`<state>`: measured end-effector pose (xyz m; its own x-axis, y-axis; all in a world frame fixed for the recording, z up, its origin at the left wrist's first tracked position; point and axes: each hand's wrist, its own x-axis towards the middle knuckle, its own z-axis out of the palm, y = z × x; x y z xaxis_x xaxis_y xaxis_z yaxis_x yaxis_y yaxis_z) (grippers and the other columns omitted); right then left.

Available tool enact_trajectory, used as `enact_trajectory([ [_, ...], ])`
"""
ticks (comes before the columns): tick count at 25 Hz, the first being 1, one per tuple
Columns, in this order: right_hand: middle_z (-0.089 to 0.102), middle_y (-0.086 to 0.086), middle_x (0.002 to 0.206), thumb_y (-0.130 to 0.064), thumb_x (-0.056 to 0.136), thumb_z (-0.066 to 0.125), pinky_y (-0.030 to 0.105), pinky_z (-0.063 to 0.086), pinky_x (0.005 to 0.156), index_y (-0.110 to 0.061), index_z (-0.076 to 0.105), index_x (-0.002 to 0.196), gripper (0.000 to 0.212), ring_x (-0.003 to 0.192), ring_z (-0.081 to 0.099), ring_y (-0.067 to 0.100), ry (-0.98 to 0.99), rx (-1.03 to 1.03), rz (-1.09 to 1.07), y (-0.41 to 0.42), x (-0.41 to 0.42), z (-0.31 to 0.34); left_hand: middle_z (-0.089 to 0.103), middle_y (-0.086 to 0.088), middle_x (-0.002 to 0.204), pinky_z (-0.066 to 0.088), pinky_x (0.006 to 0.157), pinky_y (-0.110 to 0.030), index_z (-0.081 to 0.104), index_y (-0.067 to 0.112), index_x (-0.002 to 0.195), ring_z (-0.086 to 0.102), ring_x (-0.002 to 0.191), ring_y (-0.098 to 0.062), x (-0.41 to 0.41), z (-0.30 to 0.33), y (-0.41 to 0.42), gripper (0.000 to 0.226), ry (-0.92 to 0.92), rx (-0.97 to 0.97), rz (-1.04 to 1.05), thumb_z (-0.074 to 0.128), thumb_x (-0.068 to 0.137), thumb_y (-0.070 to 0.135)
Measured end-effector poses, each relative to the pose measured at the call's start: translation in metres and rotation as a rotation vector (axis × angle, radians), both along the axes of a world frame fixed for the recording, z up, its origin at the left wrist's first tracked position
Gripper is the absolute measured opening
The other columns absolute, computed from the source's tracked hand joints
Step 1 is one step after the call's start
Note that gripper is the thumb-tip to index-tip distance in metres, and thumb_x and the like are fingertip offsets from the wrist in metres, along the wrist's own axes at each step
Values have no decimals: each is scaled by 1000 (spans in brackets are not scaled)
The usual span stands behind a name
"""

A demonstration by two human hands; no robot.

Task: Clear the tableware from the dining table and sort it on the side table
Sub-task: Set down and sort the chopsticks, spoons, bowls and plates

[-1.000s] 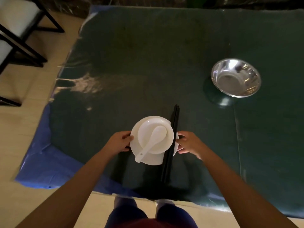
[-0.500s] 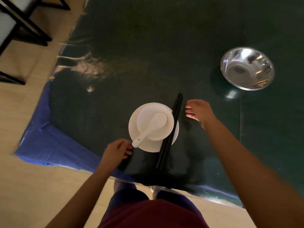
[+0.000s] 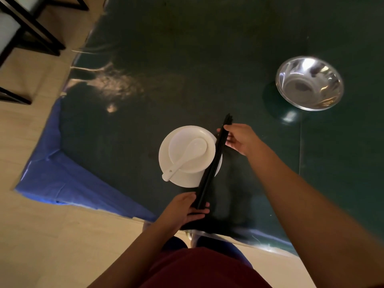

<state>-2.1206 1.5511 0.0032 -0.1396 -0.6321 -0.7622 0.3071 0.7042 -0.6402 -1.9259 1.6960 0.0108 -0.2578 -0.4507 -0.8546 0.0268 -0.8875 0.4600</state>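
Dark table (image 3: 187, 59): both hands (image 3: 185, 208) gripping black chopsticks (image 3: 212, 163) w/ plate (image 3: 166, 154) beside

The round steel bowl (image 3: 309, 83) at two o'clock is polished metal, mirror-bright. The dark green table covering (image 3: 187, 59) is glossy, with window glare at ten o'clock; its blue plastic edge (image 3: 68, 183) at eight o'clock is shiny and creased. At centre, the white plate (image 3: 166, 150), white bowl (image 3: 192, 161) and white spoon (image 3: 187, 156) look smooth and glazed. The black chopsticks (image 3: 214, 161) look matt.
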Motion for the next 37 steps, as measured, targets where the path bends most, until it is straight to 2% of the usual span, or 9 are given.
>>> enact_trajectory([
  [5,65,8,82,-1,90,51,33,50,85,-10,57,83,13,79,62,17,31,-41,-45,11,-27,14,65,-13,90,56,73,-27,54,4,111,65,81,-21,-8,25,-1,25,32,-64,-62,32,99,11],
  [13,74,-6,64,-10,85,62,25,50,69,-17,61,77,11,80,66,9,140,-272,78,1,-52,105,73,-6,82,57,67,-23,63,5,100,69,74,-14,-10,81,-9,26,208,-236,-71,38,97,10],
  [17,71,-3,71,-11,86,61,19,46,60,-18,59,73,15,53,59,-2,199,-388,178,-52,0,142,75,-7,82,56,63,-21,66,6,98,70,75,-15,30,98,-49,26,189,-336,43,40,96,9],
  [20,66,2,79,-9,87,58,18,46,59,-16,58,76,14,62,59,4,165,-422,233,-103,54,151,75,-8,82,57,62,-22,65,6,96,71,73,-16,67,101,-86,25,164,-361,127,40,96,9],
  [26,68,-6,50,-7,87,59,12,48,43,-15,57,74,15,52,61,2,144,-354,232,-203,144,122,75,-13,78,57,54,-24,65,3,94,71,65,-18,139,76,-171,21,165,-276,296,45,93,5],
  [28,68,-1,64,-6,88,59,11,48,42,-9,60,84,5,55,61,4,147,-319,213,-235,167,103,75,-11,74,57,53,-24,65,3,98,71,64,-19,161,60,-202,19,121,-279,350,47,92,5],
  [30,68,7,82,-5,88,57,12,50,45,-3,61,99,12,65,61,9,176,-280,197,-268,191,82,74,-9,70,57,51,-25,66,8,95,71,62,-19,182,39,-235,18,40,-293,388,48,92,5],
  [33,67,18,107,-4,88,57,18,49,57,-3,62,90,6,77,64,15,231,-224,198,-307,221,52,70,-11,72,56,47,-24,65,10,91,70,56,-16,205,15,-275,16,-84,-319,383,50,91,5],
  [37,65,22,115,-4,88,57,20,49,61,5,57,110,24,107,64,26,274,-161,218,-349,250,21,68,-6,82,57,58,-22,63,16,103,70,66,-10,229,-15,-309,19,-287,-476,153,51,91,6],
])
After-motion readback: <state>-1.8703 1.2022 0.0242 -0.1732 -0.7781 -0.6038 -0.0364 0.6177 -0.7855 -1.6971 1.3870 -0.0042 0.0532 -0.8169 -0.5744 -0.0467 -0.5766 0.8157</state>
